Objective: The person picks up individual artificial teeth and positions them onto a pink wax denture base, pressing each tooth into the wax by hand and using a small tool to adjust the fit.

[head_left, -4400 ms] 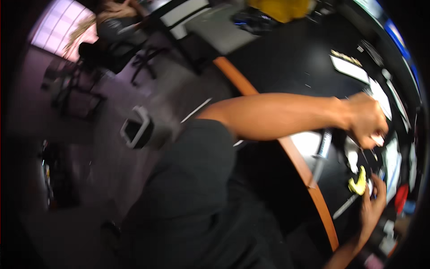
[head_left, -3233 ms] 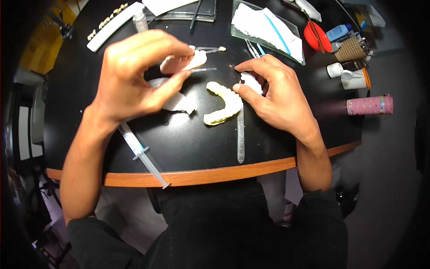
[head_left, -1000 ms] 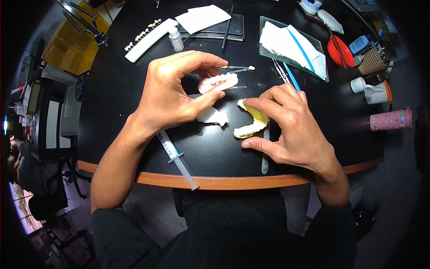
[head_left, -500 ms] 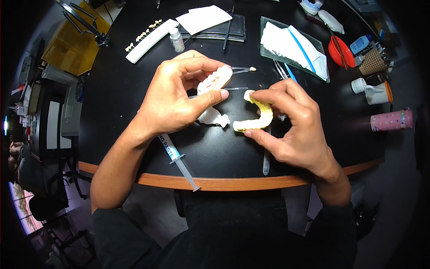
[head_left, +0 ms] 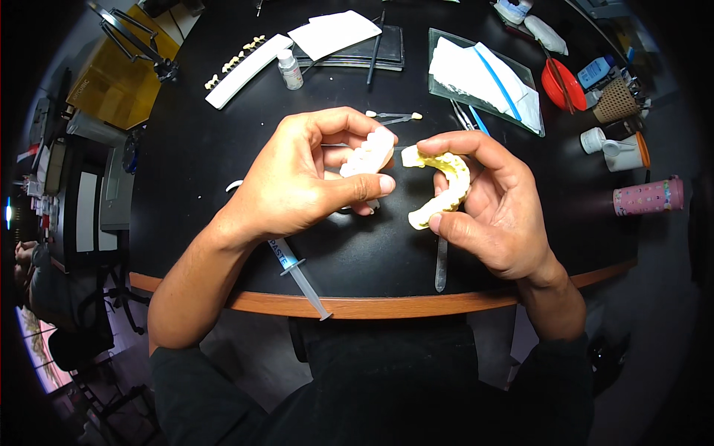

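My left hand (head_left: 297,178) pinches a white dental cast (head_left: 367,154); my right hand (head_left: 494,204) grips a yellow arch-shaped cast (head_left: 444,190) just beside it, both raised above the counter (head_left: 208,156).

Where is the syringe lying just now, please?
In the head view, the syringe lies on the table near its front edge, partly under the left hand.

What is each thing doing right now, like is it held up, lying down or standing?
White tooth model: held up in left hand.
Yellow tooth model: held up in right hand.
Syringe: lying flat at the table edge.
Small bottle: standing, capped.
Pink cup: lying on its side.
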The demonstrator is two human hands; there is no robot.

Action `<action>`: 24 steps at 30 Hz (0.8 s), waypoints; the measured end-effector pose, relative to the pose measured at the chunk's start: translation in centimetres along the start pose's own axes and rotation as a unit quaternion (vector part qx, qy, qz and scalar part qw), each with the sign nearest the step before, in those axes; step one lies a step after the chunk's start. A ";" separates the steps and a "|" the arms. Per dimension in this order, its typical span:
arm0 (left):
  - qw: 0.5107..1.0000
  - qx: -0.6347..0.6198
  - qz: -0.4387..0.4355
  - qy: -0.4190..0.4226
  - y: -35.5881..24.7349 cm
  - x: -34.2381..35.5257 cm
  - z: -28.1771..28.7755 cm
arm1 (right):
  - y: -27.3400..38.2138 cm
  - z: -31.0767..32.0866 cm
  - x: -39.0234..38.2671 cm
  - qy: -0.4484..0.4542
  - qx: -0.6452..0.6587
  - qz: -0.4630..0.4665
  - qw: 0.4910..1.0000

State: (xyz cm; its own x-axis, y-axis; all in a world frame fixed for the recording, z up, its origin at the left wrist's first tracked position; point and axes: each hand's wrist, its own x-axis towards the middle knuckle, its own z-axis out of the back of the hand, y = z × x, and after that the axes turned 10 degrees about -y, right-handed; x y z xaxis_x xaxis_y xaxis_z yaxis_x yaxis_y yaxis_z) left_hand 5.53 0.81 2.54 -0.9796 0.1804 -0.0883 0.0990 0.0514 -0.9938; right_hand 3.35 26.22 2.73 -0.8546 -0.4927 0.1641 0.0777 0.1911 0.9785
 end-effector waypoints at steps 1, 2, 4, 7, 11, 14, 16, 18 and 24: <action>1.000 0.000 0.000 0.001 0.0 0.0 0.0 | 0.0 0.1 0.0 -0.001 0.000 0.001 1.000; 1.000 -0.027 0.005 0.004 0.2 -0.1 0.0 | 0.0 0.3 0.0 0.000 0.018 -0.029 0.999; 0.998 -0.055 0.015 0.005 0.4 0.0 0.1 | -0.3 0.4 0.2 0.001 0.039 -0.061 0.997; 0.996 -0.088 0.030 -0.013 -0.1 -0.1 -0.1 | 0.2 0.3 0.3 -0.029 0.055 -0.085 0.994; 0.989 -0.146 0.037 -0.013 0.0 0.2 0.2 | 0.3 0.5 0.3 -0.021 0.003 -0.077 0.997; 0.982 -0.184 0.047 0.006 0.4 0.3 0.6 | 0.3 0.0 0.4 -0.033 -0.024 -0.063 0.997; 0.982 -0.180 0.053 -0.008 0.3 0.3 0.1 | 0.5 -0.3 0.3 -0.048 -0.037 -0.060 0.996; 0.983 -0.175 0.056 -0.021 0.3 0.2 -0.1 | 0.7 -0.4 0.2 -0.074 -0.022 -0.088 0.993; 0.986 -0.163 0.028 0.015 0.5 -0.3 -0.9 | -0.1 -0.6 0.3 -0.092 0.013 -0.026 0.995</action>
State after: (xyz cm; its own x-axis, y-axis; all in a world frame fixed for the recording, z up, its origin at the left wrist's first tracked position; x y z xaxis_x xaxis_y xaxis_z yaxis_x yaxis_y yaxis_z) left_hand 6.01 1.67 2.11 -0.9658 0.2210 -0.1358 0.2089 0.3523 -0.9123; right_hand 3.38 25.56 2.78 -0.9368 -0.3390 0.0861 0.0206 0.1923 0.9811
